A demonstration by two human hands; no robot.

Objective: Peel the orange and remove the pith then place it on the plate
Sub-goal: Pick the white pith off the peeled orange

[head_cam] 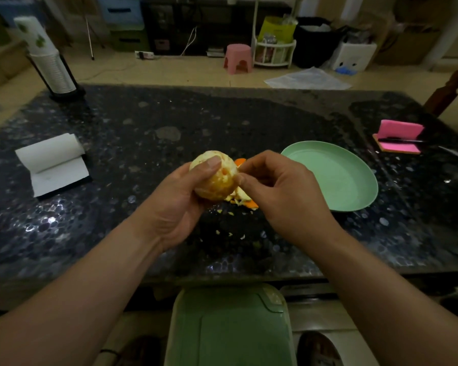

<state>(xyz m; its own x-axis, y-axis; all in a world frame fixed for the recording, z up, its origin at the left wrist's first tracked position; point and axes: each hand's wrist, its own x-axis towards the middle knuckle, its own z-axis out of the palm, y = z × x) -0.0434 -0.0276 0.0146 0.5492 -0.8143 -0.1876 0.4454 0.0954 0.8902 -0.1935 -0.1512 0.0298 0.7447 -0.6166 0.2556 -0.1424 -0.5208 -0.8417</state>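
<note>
My left hand [179,199] grips a peeled orange [217,180] above the dark stone table, thumb pressed over its top. The fruit is pale yellow with white pith and a few bare orange patches. My right hand [283,191] is beside it on the right, thumb and forefinger pinching pith at the orange's right side. Orange peel pieces [245,200] lie on the table just beneath and behind the fruit, with small pith crumbs [230,235] scattered nearer me. A green plate [339,178] sits empty to the right of my hands.
An open white notepad [54,165] lies at the left. A stack of paper cups in a holder [52,62] stands at the far left corner. A pink pad with a pen [398,137] is at the far right. A green bin lid [229,323] sits below the table's near edge.
</note>
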